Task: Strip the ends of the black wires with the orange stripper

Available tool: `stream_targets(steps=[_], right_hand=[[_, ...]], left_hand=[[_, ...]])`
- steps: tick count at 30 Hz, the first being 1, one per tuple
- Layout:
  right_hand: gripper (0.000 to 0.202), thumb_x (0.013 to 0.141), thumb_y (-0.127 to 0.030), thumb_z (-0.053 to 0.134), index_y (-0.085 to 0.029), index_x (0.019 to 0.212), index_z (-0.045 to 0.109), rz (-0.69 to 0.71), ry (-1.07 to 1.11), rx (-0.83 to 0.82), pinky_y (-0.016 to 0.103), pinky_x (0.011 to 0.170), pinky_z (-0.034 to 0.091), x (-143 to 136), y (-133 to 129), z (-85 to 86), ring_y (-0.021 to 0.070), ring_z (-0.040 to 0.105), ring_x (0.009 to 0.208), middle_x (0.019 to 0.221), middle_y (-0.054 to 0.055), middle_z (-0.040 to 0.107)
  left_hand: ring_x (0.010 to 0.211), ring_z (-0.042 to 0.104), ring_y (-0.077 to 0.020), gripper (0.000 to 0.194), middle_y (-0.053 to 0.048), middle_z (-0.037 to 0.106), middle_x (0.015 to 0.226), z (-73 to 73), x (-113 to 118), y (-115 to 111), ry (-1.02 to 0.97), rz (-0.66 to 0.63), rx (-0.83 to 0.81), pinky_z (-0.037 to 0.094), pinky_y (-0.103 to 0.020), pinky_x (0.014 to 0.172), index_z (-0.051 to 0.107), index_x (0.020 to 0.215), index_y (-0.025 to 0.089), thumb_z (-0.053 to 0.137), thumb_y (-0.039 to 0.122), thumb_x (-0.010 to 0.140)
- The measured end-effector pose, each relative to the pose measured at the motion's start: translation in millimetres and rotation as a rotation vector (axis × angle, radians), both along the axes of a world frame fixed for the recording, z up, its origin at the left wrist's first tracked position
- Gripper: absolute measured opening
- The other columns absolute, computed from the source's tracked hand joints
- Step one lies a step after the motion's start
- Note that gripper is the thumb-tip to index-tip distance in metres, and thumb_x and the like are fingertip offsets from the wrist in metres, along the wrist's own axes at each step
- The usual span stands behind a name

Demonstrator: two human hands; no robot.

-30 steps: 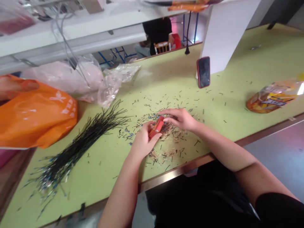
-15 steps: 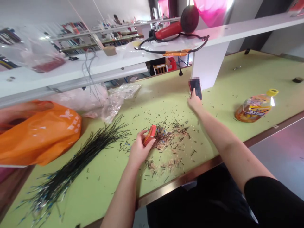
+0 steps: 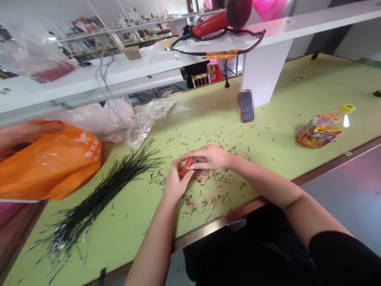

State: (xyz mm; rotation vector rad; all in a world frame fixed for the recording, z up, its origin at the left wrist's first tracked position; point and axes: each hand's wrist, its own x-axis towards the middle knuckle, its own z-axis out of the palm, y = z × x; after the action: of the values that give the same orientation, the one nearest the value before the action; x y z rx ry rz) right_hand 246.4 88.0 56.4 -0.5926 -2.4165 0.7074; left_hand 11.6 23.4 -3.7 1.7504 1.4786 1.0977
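Note:
A small red box-like object (image 3: 187,167) is held over a heap of wire scraps (image 3: 205,174) on the green table. My left hand (image 3: 175,178) grips it from the left, fingers and thumb wrapped round it. From the right, my right hand (image 3: 210,157) reaches across, its fingertips closed on the same red object. The fingers partly cover it, so its exact kind does not show. To the left lies a bundle of black wires (image 3: 110,186), with blue and pale ends nearest me. A phone (image 3: 246,105), partly blurred out, leans against a white post.
An orange bag (image 3: 59,159) and crumpled clear plastic (image 3: 149,119) lie at the left. At the right a drink bottle (image 3: 323,129) with a yellow cap rests on its side. Above the table, a white shelf (image 3: 276,31) carries a red heat gun-like tool (image 3: 211,24) with a black cord.
My right hand has left the phone and come down and left to the red object. My left hand still holds that object in nearly the same place. The view has shifted slightly.

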Motion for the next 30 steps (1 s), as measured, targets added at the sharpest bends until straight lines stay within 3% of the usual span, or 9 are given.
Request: stream_targets(steps=[3,9,13,15,18,21,25,28,30], right_hand=[[0.046,0.106,-0.052,0.064,-0.022,0.139,0.071,0.069,-0.063,0.027,0.03,0.071,0.047,-1.9,7.8,7.5,0.0161,0.066,0.078,0.107,0.007,0.081],[0.022,0.104,-0.04,0.065,-0.02,0.109,0.073,-0.014,-0.104,0.01,0.03,0.073,0.043,-8.7,19.3,21.6,0.0182,0.066,0.084,0.099,0.006,0.078],[0.023,0.098,-0.042,0.071,-0.02,0.096,0.069,-0.093,0.033,-0.125,0.03,0.065,0.037,-17.2,18.1,37.4,0.014,0.052,0.067,0.072,-0.002,0.059],[0.026,0.097,-0.044,0.073,-0.019,0.09,0.066,-0.199,0.094,-0.227,0.03,0.061,0.032,-18.1,20.5,43.3,0.0122,0.042,0.062,0.066,-0.005,0.046],[0.032,0.097,-0.05,0.072,-0.02,0.089,0.065,-0.294,0.134,-0.346,0.031,0.059,0.027,-14.7,26.2,45.7,0.0118,0.036,0.06,0.065,-0.006,0.04],[0.033,0.097,-0.051,0.073,-0.02,0.09,0.064,-0.352,0.153,-0.367,0.032,0.059,0.026,-8.2,29.1,42.1,0.0124,0.036,0.06,0.065,-0.006,0.04],[0.031,0.094,-0.046,0.078,-0.021,0.086,0.063,-0.426,0.191,-0.283,0.032,0.062,0.028,1.3,27.4,32.1,0.0133,0.039,0.064,0.066,-0.006,0.041],[0.035,0.096,-0.052,0.076,-0.021,0.089,0.064,-0.415,0.293,-0.301,0.031,0.061,0.029,6.8,25.6,18.9,0.0133,0.039,0.064,0.068,-0.005,0.04],[0.041,0.098,-0.061,0.07,-0.021,0.094,0.064,-0.428,0.388,-0.335,0.031,0.06,0.029,9.2,24.3,7.7,0.0134,0.039,0.064,0.07,-0.004,0.043]], left_hand=[[0.091,0.076,-0.0279,0.062,-0.011,0.075,0.104,-0.1,-0.7,-0.1,-0.03,-0.012,0.042,0.061,-0.044,0.082,0.056,0.13,0.019,0.079,0.057,0.086],[0.096,0.077,-0.0246,0.062,-0.011,0.077,0.106,0.4,0.9,0.1,-0.319,-0.212,0.038,0.062,-0.041,0.086,0.055,0.134,0.022,0.071,0.067,0.094],[0.119,0.074,-0.0298,0.073,-0.017,0.073,0.131,2.3,-4.9,7.5,-0.412,-0.228,0.03,0.061,-0.047,0.101,0.058,0.14,0.025,0.058,0.081,0.094],[0.131,0.069,-0.0324,0.076,-0.019,0.069,0.142,3.3,-8.3,10.7,-0.396,-0.153,0.046,0.057,-0.051,0.109,0.055,0.147,0.025,0.047,0.083,0.098],[0.14,0.063,-0.032,0.064,-0.018,0.069,0.144,5.4,-13.7,12.8,-0.175,0.078,0.138,0.046,-0.057,0.121,0.046,0.158,0.026,0.047,0.066,0.107],[0.149,0.054,-0.0326,0.047,-0.016,0.071,0.142,12.8,-18.6,11.1,0.111,0.232,0.333,0.037,-0.06,0.127,0.06,0.148,0.024,0.053,0.048,0.108],[0.125,0.071,-0.0264,0.03,-0.01,0.08,0.119,42.9,-10.8,-9.1,0.157,0.246,0.631,0.054,-0.051,0.114,0.075,0.122,0.023,0.053,0.037,0.107],[0.081,0.077,-0.0174,0.027,0.0,0.08,0.087,82.9,9.0,-46.1,0.011,0.105,0.763,0.066,-0.042,0.093,0.075,0.122,0.029,0.053,0.027,0.107],[0.069,0.074,-0.0171,0.03,0.004,0.078,0.079,111.6,22.1,-77.5,-0.089,-0.003,0.822,0.068,-0.044,0.088,0.077,0.121,0.037,0.055,0.024,0.105]])
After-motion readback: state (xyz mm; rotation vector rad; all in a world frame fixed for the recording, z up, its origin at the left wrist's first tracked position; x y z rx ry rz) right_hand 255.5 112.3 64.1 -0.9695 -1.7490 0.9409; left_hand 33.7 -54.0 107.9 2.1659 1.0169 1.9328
